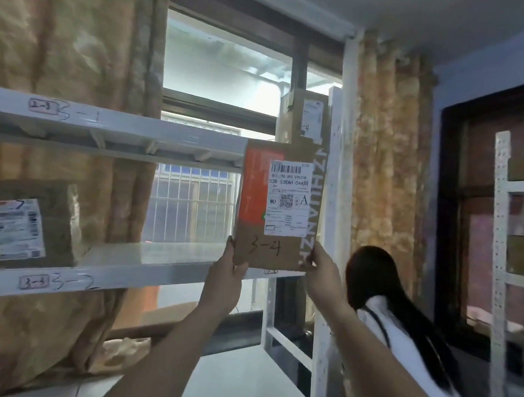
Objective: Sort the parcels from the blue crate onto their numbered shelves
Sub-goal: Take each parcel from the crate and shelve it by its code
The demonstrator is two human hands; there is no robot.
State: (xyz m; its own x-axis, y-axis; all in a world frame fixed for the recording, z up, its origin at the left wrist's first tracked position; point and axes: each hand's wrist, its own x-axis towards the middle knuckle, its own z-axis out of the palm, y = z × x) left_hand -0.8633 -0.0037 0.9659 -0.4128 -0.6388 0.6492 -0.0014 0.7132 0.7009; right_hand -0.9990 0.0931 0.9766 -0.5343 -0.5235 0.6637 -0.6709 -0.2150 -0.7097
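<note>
the parcel [268, 250] looks stiff, boxy and light; left hand [225, 273] and right hand [324, 275] curl their fingers round its lower corners

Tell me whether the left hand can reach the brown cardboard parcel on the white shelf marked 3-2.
Probably not yet: the left hand grips the tall cardboard parcel marked 3-4. Freed, nothing visible blocks its way to the brown parcel.
</note>
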